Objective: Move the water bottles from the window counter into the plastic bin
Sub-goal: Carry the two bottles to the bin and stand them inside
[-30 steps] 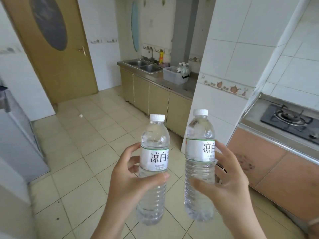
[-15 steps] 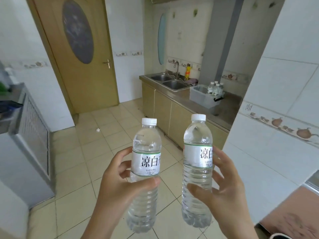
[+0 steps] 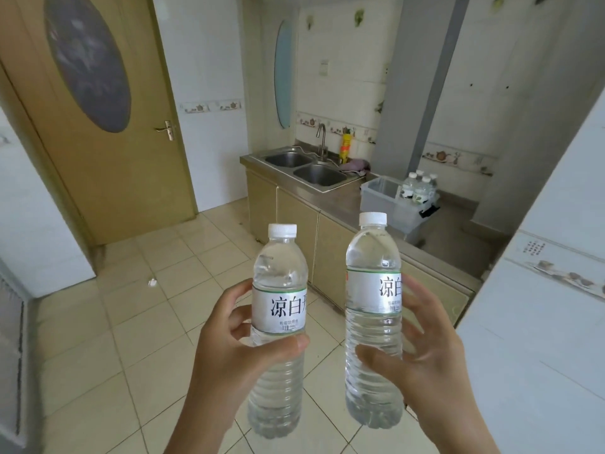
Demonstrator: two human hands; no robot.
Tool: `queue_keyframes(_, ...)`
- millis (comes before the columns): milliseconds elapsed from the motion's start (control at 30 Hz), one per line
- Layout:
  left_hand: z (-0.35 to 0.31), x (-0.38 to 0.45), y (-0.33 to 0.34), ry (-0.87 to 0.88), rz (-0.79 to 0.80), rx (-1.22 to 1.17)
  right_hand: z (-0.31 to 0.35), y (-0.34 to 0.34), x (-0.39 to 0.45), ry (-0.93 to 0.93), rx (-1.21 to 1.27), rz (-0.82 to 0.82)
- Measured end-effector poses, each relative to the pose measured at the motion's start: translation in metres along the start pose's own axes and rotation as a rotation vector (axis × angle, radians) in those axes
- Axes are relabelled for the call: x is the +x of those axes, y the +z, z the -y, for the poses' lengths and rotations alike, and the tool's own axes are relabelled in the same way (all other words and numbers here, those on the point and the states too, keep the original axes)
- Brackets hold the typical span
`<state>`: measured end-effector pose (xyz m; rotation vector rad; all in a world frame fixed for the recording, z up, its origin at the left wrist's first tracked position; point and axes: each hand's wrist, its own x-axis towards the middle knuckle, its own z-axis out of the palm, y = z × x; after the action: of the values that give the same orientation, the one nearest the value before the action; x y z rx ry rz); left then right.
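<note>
The left hand (image 3: 229,358) grips one water bottle (image 3: 278,326) upright, its fingers (image 3: 235,317) curled round the label and the thumb pressed across the front. The right hand (image 3: 429,358) grips a second water bottle (image 3: 373,322) upright just beside the first, fingers (image 3: 414,299) wrapped behind it. Well beyond both hands, the plastic bin (image 3: 383,201) sits on the tabletop (image 3: 451,244), past the sink (image 3: 319,175). More bottles (image 3: 419,188) stand in the bin's far end.
</note>
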<state>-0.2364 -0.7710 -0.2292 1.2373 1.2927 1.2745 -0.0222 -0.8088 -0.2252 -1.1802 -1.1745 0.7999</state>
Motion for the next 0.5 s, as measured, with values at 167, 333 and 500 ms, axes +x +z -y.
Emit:
queue_keyframes(167, -0.005, 0.098, 0.0, 0.024, 0.143, 0.046, -0.014, 0.032, 0.073, 0.034, 0.009, -0.091)
queue_keyframes(333, 0.001, 0.182, 0.022, 0.024, 0.209, 0.026, -0.032, 0.043, 0.141, 0.063, 0.001, -0.18)
queue_keyframes(500, 0.014, 0.268, 0.059, -0.001, 0.229, -0.002, -0.063, 0.04, 0.222, 0.075, -0.031, -0.196)
